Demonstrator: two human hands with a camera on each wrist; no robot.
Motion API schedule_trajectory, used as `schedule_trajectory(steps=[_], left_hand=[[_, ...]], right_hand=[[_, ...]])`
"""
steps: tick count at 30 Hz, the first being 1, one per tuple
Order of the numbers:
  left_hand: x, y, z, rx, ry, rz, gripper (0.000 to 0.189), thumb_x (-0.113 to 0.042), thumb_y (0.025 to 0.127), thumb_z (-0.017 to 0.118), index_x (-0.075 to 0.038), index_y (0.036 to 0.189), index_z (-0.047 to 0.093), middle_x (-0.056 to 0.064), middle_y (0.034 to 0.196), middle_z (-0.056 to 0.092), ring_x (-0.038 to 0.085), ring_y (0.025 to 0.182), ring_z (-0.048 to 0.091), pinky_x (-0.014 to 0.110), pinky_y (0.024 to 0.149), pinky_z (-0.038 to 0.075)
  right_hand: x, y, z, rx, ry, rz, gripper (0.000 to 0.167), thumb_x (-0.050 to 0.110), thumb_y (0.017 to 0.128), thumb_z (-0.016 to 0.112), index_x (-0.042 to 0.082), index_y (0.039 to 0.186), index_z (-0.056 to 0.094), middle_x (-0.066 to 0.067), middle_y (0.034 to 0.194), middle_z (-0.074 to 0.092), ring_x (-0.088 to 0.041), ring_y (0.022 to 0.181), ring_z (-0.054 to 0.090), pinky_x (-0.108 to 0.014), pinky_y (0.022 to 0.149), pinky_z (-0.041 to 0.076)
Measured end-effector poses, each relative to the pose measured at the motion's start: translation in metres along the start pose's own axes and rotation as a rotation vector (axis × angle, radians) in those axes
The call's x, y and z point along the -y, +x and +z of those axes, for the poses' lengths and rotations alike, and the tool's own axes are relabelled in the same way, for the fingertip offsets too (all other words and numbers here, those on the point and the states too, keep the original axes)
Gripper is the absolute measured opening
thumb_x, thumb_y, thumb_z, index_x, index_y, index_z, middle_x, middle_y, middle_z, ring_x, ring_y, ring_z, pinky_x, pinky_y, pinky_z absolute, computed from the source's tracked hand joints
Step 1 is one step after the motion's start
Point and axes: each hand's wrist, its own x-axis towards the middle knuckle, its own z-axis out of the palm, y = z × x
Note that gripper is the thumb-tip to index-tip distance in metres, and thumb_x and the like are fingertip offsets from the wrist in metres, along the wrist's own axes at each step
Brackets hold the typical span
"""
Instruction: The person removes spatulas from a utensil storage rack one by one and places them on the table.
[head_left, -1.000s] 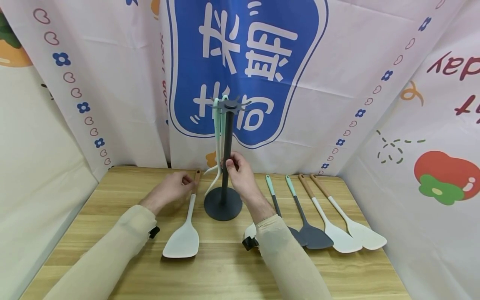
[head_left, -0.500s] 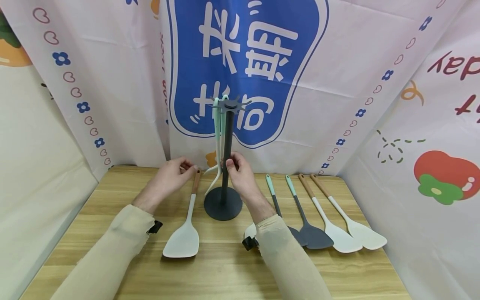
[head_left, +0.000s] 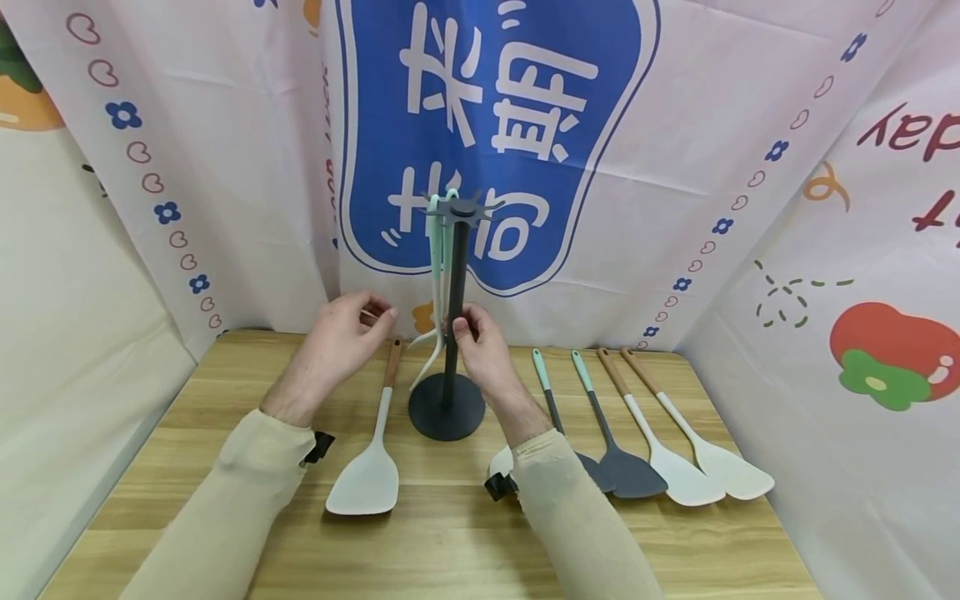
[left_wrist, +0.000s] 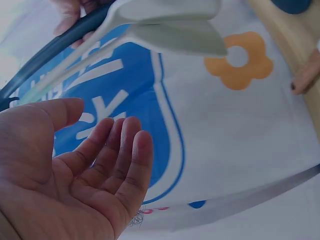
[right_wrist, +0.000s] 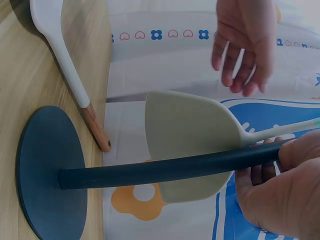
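Observation:
A dark utensil stand (head_left: 459, 267) rises from a round base (head_left: 447, 421) on the table. My right hand (head_left: 483, 350) grips its pole, fingers curled around it in the right wrist view. Two pale spatulas (left_wrist: 175, 39) with mint handles hang from the stand's left side, blades down. My left hand (head_left: 339, 342) hovers empty to the left of the stand; the left wrist view shows its fingers (left_wrist: 131, 165) loosely bent, palm exposed. Below and right of it lies a white spatula (head_left: 367, 479) with a wooden handle, flat on the table, apart from the hand.
On the right of the wooden table (head_left: 442, 542) lie two dark spatulas with mint handles, one being this dark spatula (head_left: 630, 475), and two white spatulas (head_left: 686, 479) with wooden handles. Another white blade (head_left: 501, 462) is partly hidden by my right forearm. Printed cloth (head_left: 675, 100) hangs behind.
My left hand has risen away from the wooden handle of the white spatula, up and back. The spatula stays put. My right hand still holds the pole.

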Motion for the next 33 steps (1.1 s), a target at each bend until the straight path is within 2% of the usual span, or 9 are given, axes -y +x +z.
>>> schedule_trajectory(steps=[11, 17, 24, 33], left_hand=[[-0.031, -0.001, -0.006, -0.094, 0.021, 0.055, 0.035, -0.035, 0.121, 0.062, -0.006, 0.135, 0.076, 0.018, 0.134, 0.078, 0.04, 0.123, 0.076, 0.06, 0.107, 0.066], [-0.047, 0.0, -0.008, -0.104, -0.015, 0.077, 0.035, -0.036, 0.121, 0.062, -0.009, 0.139, 0.075, 0.014, 0.134, 0.077, 0.036, 0.123, 0.077, 0.059, 0.109, 0.068], [-0.064, 0.006, -0.01, -0.117, -0.043, 0.092, 0.038, -0.035, 0.121, 0.062, -0.006, 0.141, 0.074, 0.015, 0.135, 0.077, 0.035, 0.124, 0.078, 0.058, 0.11, 0.067], [-0.08, 0.016, -0.004, -0.153, -0.1, 0.109, 0.039, -0.032, 0.119, 0.065, -0.004, 0.144, 0.072, 0.016, 0.14, 0.075, 0.036, 0.127, 0.078, 0.056, 0.11, 0.068]], right_hand=[[-0.003, 0.002, 0.0, 0.005, 0.001, -0.033, 0.026, 0.016, 0.123, 0.055, -0.001, 0.135, 0.071, -0.018, 0.125, 0.073, -0.018, 0.112, 0.065, -0.038, 0.107, 0.058], [-0.002, 0.001, 0.0, 0.007, 0.026, -0.041, 0.026, 0.016, 0.122, 0.055, -0.003, 0.134, 0.071, -0.017, 0.123, 0.073, -0.017, 0.11, 0.065, -0.036, 0.106, 0.058], [-0.002, 0.001, 0.0, 0.01, 0.028, -0.056, 0.027, 0.018, 0.121, 0.057, -0.002, 0.131, 0.071, -0.017, 0.121, 0.073, -0.018, 0.11, 0.065, -0.036, 0.106, 0.057], [-0.003, 0.002, -0.001, 0.017, 0.033, -0.043, 0.026, 0.018, 0.121, 0.056, -0.001, 0.132, 0.071, -0.015, 0.121, 0.073, -0.018, 0.11, 0.065, -0.035, 0.105, 0.057]])
